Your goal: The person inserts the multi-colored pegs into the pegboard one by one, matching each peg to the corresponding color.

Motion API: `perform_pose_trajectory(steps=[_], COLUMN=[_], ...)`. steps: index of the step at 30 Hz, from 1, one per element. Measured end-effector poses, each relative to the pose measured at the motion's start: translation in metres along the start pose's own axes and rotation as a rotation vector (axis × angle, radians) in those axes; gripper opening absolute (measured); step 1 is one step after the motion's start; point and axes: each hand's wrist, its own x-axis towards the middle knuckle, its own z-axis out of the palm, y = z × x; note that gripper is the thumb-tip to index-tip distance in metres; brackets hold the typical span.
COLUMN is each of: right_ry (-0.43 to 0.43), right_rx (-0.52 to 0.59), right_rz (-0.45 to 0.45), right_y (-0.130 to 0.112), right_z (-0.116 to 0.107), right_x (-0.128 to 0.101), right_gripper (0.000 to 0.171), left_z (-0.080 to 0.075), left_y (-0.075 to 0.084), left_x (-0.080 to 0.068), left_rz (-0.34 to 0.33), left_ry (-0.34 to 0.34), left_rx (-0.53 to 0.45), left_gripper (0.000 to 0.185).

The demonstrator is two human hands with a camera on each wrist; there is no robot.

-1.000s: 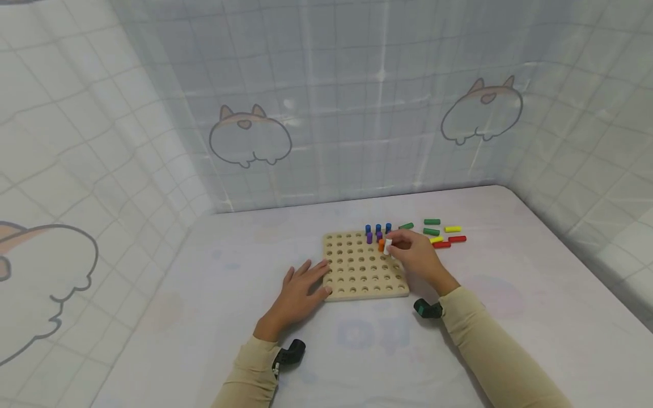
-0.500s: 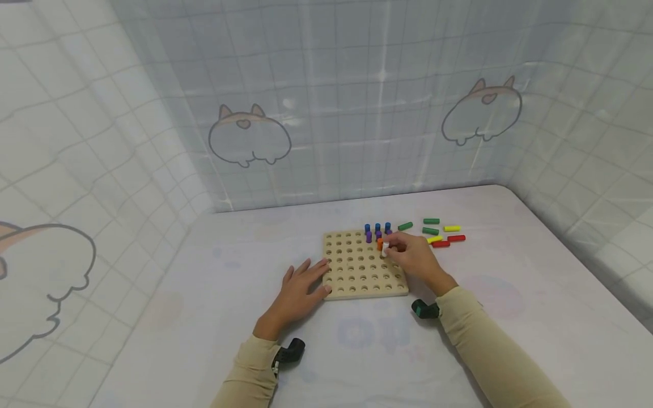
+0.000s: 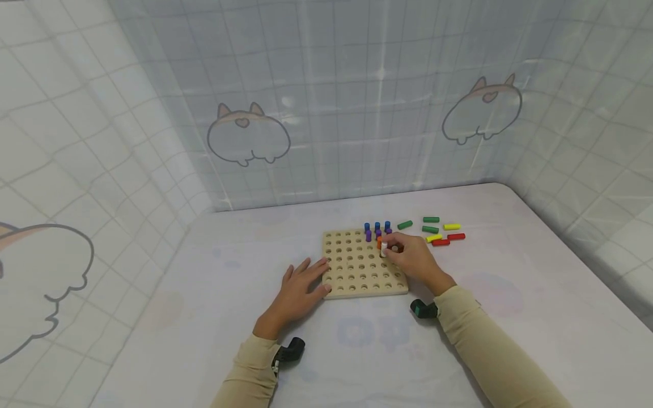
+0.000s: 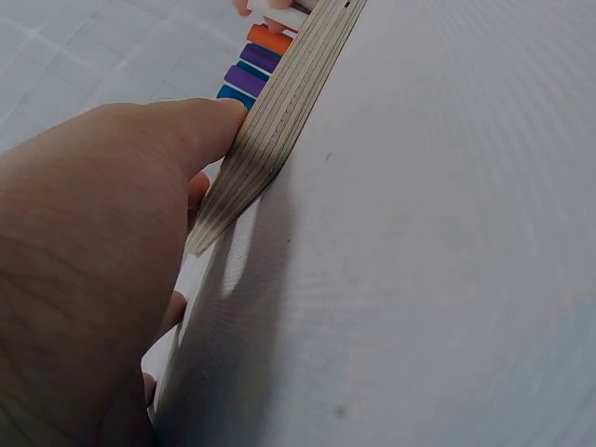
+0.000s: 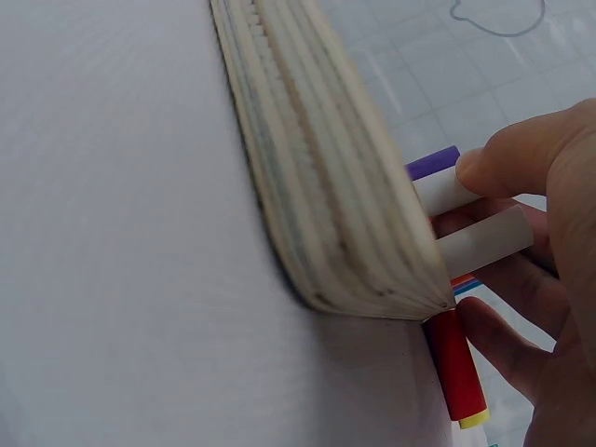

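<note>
My right hand (image 3: 415, 258) pinches a white peg (image 3: 384, 249) between thumb and fingers, upright over the wooden pegboard (image 3: 357, 273). The right wrist view shows the thumb on this peg, and a second white peg (image 5: 489, 240) standing in the board beside it. Just left of the pinched peg is an orange peg (image 3: 379, 243). Purple pegs (image 3: 368, 236) and a back row of blue pegs (image 3: 367, 226) stand upright behind. At the board's left edge rests my left hand (image 3: 296, 294), fingers spread, thumb tip at the near corner.
Loose green pegs (image 3: 431, 219), yellow pegs (image 3: 452, 226) and red pegs (image 3: 456, 236) lie on the white-covered table (image 3: 204, 317), right of the board. A tiled-pattern curtain (image 3: 336, 141) rises behind the table and at both sides.
My right hand has shifted slightly left and toward the near side with the white peg, which now stands lower against the board. The left hand has stayed in place.
</note>
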Motion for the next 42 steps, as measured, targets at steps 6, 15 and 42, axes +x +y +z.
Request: perform_pose_trajectory(steps=[6,15,42], right_ry=[-0.009,-0.012,0.137], right_rx=[-0.003,-0.002,0.045], right_rz=[0.008,0.016,0.130], right_y=[0.001,0.001,0.041], right_z=[0.002,0.004,-0.061], right_x=[-0.001,0.000,-0.006], right_gripper=[0.024,0.023,0.028], left_z=[0.000,0.002,0.003], left_y=[0.000,-0.003,-0.002], left_x=[0.000,0.001,-0.001], left_rz=[0.002,0.018,0.005], left_ry=[-0.006,-0.001,-0.001], left_rx=[-0.002,-0.009,0.007], left_gripper=[0.058,0.058,0.058])
